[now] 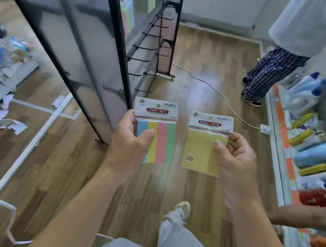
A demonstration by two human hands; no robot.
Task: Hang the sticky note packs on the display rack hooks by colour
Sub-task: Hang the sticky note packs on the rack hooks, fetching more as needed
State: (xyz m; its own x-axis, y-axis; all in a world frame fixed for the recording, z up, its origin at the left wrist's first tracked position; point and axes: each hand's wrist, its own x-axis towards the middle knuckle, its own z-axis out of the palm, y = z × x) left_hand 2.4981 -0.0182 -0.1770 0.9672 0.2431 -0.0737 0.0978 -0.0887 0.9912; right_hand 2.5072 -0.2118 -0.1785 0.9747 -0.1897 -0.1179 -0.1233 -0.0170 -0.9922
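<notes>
**Two sticky-note packs in hands, rack ahead-left**

L hand (130, 138) grips the multicolour pack (164, 139): thumb across the front on the blue/yellow strips, fingers behind. Strips run blue, yellow, pink, green, L to R. R hand (235, 158) grips the yellow pack (201, 150): thumb pressed on the pad's upper R corner, other fingers curled at its R edge.

Both packs are upright, side by side but apart, held over the wood floor (205, 67), not on any hook. Each has a white header card w/ a punched hang hole and a red label reading "STICKY NOTE" in white. Small print beside and below the label is too fine to read, as are the black lines low on the yellow pad.

Display rack (116, 26), black frame, stands ahead-left; its black hooks (144, 48) stick out toward the R.

White cable (213, 86) crosses the floor. A person in striped trousers (269, 74) stands far R by a shelf of bottles (308, 85), labels blurred.
</notes>
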